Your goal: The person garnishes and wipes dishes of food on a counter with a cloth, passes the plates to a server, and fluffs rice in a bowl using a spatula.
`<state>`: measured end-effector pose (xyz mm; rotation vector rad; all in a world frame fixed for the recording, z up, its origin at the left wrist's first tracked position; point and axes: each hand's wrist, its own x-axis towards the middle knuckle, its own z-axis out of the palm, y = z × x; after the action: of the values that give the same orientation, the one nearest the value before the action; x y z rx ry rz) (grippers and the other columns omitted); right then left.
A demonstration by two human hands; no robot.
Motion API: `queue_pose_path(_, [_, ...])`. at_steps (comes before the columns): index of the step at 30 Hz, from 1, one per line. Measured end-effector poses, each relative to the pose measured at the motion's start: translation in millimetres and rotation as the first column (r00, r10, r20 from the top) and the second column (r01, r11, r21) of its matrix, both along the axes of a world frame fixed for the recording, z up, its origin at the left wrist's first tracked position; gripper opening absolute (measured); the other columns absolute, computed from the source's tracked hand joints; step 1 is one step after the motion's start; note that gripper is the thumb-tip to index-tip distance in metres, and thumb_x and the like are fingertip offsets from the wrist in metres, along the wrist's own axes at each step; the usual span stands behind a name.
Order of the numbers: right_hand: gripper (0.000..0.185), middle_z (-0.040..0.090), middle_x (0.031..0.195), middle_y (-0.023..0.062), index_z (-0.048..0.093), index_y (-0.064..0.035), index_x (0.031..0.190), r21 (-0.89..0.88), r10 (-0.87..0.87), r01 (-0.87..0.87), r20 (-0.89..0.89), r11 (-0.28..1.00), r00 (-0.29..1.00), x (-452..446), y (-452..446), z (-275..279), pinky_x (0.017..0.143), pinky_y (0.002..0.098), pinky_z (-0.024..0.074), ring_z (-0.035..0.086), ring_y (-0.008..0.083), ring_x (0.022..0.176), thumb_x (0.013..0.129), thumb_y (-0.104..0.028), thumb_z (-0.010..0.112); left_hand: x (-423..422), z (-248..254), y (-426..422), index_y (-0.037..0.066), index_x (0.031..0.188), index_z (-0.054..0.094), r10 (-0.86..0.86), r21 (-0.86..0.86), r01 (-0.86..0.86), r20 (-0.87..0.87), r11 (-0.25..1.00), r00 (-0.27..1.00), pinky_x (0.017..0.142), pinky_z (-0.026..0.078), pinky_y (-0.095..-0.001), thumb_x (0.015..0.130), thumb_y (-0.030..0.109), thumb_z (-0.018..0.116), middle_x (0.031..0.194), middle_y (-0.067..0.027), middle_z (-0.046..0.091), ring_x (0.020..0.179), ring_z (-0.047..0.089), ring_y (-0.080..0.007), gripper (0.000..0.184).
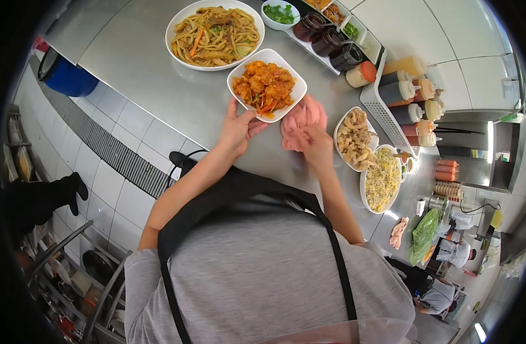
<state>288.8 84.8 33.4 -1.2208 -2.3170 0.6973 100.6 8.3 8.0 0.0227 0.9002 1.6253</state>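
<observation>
My left hand (238,131) grips the near left edge of a square white bowl (299,92) at the upper middle of the view. Chunks of food in orange sauce (263,86) fill the bowl. A bunched pink cloth (302,119) is in my right hand (318,144), close against the bowl's right side; I cannot tell whether it wipes the rim or just touches it. Beyond the bowl sits a round white plate of noodles (217,35). To the right of my right hand stand an oval dish of pale fried pieces (354,137) and an oval dish of fried rice (382,179).
Along the steel counter's (142,51) back edge are sauce jars (327,41), a bowl of green herbs (280,12) and a white basket (389,109) of squeeze bottles. A blue bin (68,73) stands left. Other people (437,295) work at far right; a dark-clothed leg (45,198) shows left.
</observation>
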Motion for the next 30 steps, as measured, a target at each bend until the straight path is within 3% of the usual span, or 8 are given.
queue_pose_path(3, [0.012,0.059,0.084,0.0101,0.063,-0.0021,0.075,-0.394,-0.177,0.057,-0.276,0.917,0.945,14.9,2.6,24.8,0.063,0.0327,0.0472,0.058,0.0202,0.073,0.073,-0.013,0.066,0.8,0.2,0.0,0.022,0.135,0.005,0.011,-0.001,-0.011,0.012,1.000,1.000,0.061,0.054,-0.0285,0.080,0.001,0.046,0.102,-0.0139,0.055,0.079,0.062,-0.0224,0.072])
queue_pose_path(6, [0.014,0.056,0.097,0.0118,0.055,0.0013,0.069,0.059,0.046,-0.026,-0.370,0.998,0.928,11.0,15.6,26.8,0.061,0.0278,0.0487,0.056,0.0148,0.072,0.080,-0.006,0.057,-0.2,0.2,-0.2,0.021,0.135,0.004,-0.013,0.022,0.013,-0.005,1.000,1.000,0.061,0.054,-0.0281,0.081,0.002,0.046,0.101,-0.0150,0.056,0.079,0.062,-0.0232,0.072])
queue_pose_path(9, [0.016,0.057,0.095,0.0114,0.054,0.0002,0.069,-0.614,-0.378,-0.265,-0.712,0.744,0.591,-8.8,16.2,22.8,0.061,0.0264,0.0479,0.056,0.0142,0.071,0.083,-0.007,0.054,-2.3,3.2,-1.2,0.021,0.136,0.005,-0.029,0.025,0.029,-0.019,0.999,0.999,0.062,0.054,-0.0283,0.081,0.002,0.047,0.100,-0.0164,0.057,0.080,0.062,-0.0244,0.071])
queue_pose_path(12, [0.019,0.058,0.088,0.0083,0.052,-0.0005,0.069,-0.666,-0.471,-0.286,-0.712,0.690,0.521,-32.0,10.3,30.3,0.060,0.0253,0.0467,0.054,0.0123,0.074,0.085,-0.009,0.051,-3.3,2.6,-3.6,0.021,0.136,0.006,-0.028,0.020,0.028,0.007,0.999,1.000,0.063,0.054,-0.0289,0.082,0.003,0.046,0.100,-0.0164,0.057,0.079,0.063,-0.0247,0.070])
queue_pose_path(18, [0.012,0.056,0.081,0.0023,0.057,-0.0011,0.081,-0.617,-0.185,-0.145,-0.438,0.774,0.880,-26.4,13.3,19.9,0.059,0.0220,0.0415,0.051,0.0086,0.068,0.081,-0.013,0.059,-4.1,1.4,-3.8,0.022,0.136,0.006,-0.034,0.008,0.034,0.018,0.999,0.999,0.065,0.054,-0.0302,0.082,0.003,0.047,0.096,-0.0127,0.058,0.075,0.062,-0.0219,0.070])
queue_pose_path(22, [0.018,0.055,0.081,0.0059,0.057,-0.0011,0.084,-0.119,0.149,-0.164,-0.125,0.979,0.981,-30.5,3.7,30.7,0.062,0.0285,0.0435,0.054,0.0172,0.072,0.074,-0.014,0.063,-6.1,-0.9,-5.1,0.022,0.136,0.006,-0.052,0.024,0.052,0.019,0.998,0.998,0.065,0.053,-0.0297,0.082,0.003,0.049,0.096,-0.0123,0.059,0.075,0.062,-0.0207,0.071])
queue_pose_path(24, [0.021,0.053,0.078,0.0085,0.057,-0.0009,0.085,0.219,0.233,-0.220,-0.031,0.951,0.972,-30.1,1.9,39.6,0.064,0.0321,0.0444,0.055,0.0231,0.072,0.070,-0.014,0.065,-6.5,-1.7,-5.9,0.022,0.136,0.006,-0.061,0.030,0.060,0.023,0.998,0.998,0.065,0.053,-0.0294,0.083,0.004,0.049,0.096,-0.0123,0.059,0.075,0.062,-0.0202,0.072])
queue_pose_path(30, [0.014,0.055,0.077,0.0117,0.058,-0.0024,0.079,0.089,0.190,-0.208,0.175,0.974,0.966,15.2,-2.6,18.8,0.064,0.0381,0.0451,0.055,0.0303,0.072,0.072,-0.013,0.062,-6.7,-3.6,-5.9,0.022,0.136,0.007,-0.047,0.042,0.045,0.038,0.998,0.998,0.065,0.053,-0.0306,0.082,0.003,0.050,0.100,-0.0125,0.057,0.076,0.062,-0.0203,0.071])
